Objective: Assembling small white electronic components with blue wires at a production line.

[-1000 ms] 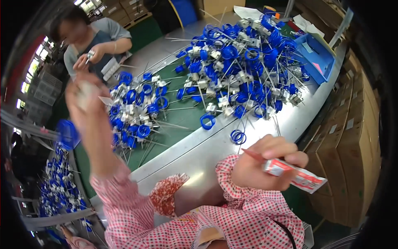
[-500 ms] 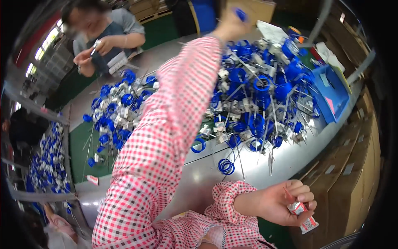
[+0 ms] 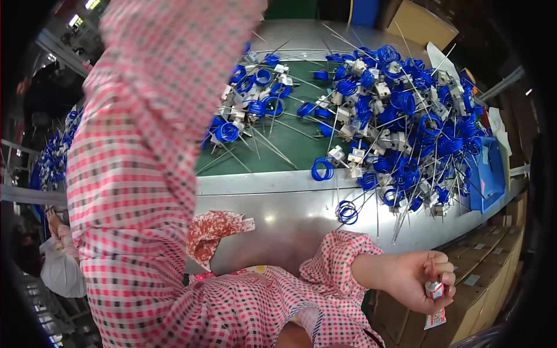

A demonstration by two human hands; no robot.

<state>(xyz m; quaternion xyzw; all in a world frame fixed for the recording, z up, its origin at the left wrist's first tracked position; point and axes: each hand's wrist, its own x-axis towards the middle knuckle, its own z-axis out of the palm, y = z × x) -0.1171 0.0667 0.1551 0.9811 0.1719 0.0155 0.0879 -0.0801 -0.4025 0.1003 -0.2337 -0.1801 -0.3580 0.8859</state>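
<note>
My right hand (image 3: 419, 282), at the lower right, is closed around a small red-and-white foil wrapper (image 3: 435, 319); one end hangs below the fingers. My left arm, in a pink checked sleeve (image 3: 133, 174), rises along the left side and leaves the picture at the top, so that hand is out of sight. Beyond my right hand a big heap of blue wire coils with whitish blocks and thin metal rods (image 3: 400, 104) covers the right of the table. A smaller heap of the same parts (image 3: 255, 101) lies beside my left sleeve, partly hidden by it.
A red-brown, white-speckled piece (image 3: 213, 235) lies on the metal table edge (image 3: 278, 214) next to my sleeve. One loose blue coil (image 3: 347, 213) lies near this edge. A blue tray (image 3: 488, 174) stands at the right, above cardboard boxes (image 3: 493, 255). Another person's arm (image 3: 55, 223) shows at far left.
My left arm has swung left and up, taking its hand out of the picture. The view has turned left, and the co-worker across the table no longer shows. My right hand still grips the wrapper.
</note>
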